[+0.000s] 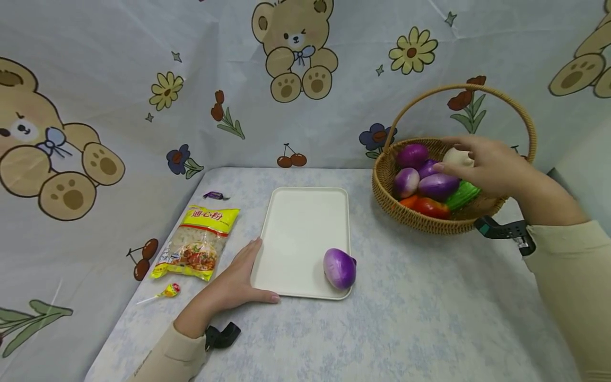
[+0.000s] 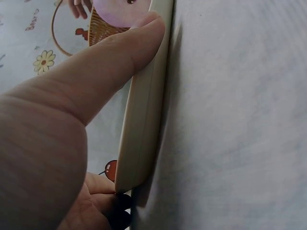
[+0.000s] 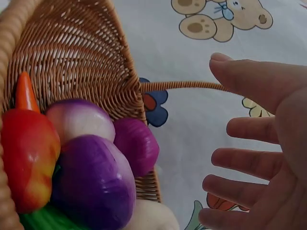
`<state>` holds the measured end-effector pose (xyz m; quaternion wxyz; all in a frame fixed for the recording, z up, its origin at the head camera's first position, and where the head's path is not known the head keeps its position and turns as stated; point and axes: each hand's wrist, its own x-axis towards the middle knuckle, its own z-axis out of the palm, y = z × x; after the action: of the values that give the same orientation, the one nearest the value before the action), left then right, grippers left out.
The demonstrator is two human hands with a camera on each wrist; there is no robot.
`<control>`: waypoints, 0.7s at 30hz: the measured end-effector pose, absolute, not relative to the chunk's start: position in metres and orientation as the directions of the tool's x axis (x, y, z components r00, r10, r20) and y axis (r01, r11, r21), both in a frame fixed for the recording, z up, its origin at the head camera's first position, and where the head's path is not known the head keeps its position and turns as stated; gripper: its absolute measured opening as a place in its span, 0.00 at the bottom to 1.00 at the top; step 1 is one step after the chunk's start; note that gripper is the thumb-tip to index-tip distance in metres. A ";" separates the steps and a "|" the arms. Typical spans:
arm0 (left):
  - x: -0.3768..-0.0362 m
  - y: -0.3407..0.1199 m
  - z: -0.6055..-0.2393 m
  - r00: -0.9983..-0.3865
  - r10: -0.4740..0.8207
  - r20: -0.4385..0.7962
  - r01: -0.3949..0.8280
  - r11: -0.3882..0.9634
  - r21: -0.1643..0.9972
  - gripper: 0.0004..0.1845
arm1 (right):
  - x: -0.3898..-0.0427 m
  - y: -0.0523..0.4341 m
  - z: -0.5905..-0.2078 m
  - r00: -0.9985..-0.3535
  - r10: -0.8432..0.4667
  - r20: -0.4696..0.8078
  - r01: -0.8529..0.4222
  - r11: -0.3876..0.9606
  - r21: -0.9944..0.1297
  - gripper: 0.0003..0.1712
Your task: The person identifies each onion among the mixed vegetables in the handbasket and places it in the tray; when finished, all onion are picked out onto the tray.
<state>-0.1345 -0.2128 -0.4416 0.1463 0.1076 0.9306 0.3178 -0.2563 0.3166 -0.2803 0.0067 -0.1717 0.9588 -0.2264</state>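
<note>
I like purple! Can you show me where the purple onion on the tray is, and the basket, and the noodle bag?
purple onion (image 1: 339,268), head view, middle of its rounded side.
basket (image 1: 420,220), head view, woven front wall.
noodle bag (image 1: 200,243), head view, centre of the yellow packet.

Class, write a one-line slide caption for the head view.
Left hand steadies tray holding one onion; right hand reaches into basket.

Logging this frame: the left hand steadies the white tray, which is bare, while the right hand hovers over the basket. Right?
Not bare: the head view shows a purple onion on the white tray. The rest holds for left hand, right hand and basket.
</note>
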 end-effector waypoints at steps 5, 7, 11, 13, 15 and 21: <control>-0.135 -0.213 -0.443 -0.934 0.291 -0.207 0.105 0.777 0.620 0.80 | -0.260 0.321 -0.282 -0.940 -0.336 0.062 -0.327 0.835 -0.443 0.44; -0.135 -0.214 -0.443 -0.933 0.290 -0.212 0.101 0.778 0.620 0.80 | -0.261 0.321 -0.283 -0.940 -0.335 0.060 -0.326 0.834 -0.445 0.44; -0.134 -0.214 -0.443 -0.931 0.292 -0.216 0.100 0.777 0.621 0.80 | -0.261 0.320 -0.286 -0.940 -0.335 0.064 -0.327 0.832 -0.449 0.44; -0.134 -0.214 -0.443 -0.931 0.295 -0.214 0.103 0.776 0.622 0.80 | -0.261 0.319 -0.288 -0.939 -0.339 0.065 -0.332 0.835 -0.440 0.44; -0.134 -0.214 -0.443 -0.931 0.297 -0.212 0.105 0.775 0.623 0.80 | -0.262 0.319 -0.289 -0.940 -0.339 0.051 -0.327 0.841 -0.431 0.44; -0.134 -0.214 -0.442 -0.930 0.298 -0.215 0.104 0.774 0.625 0.80 | -0.267 0.322 -0.294 -0.938 -0.345 -0.038 -0.297 0.854 -0.427 0.47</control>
<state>-0.1343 -0.2135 -0.4423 0.1527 0.1080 0.9293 0.3185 -0.2667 0.3220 -0.2939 0.0566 -0.1671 0.9612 -0.2120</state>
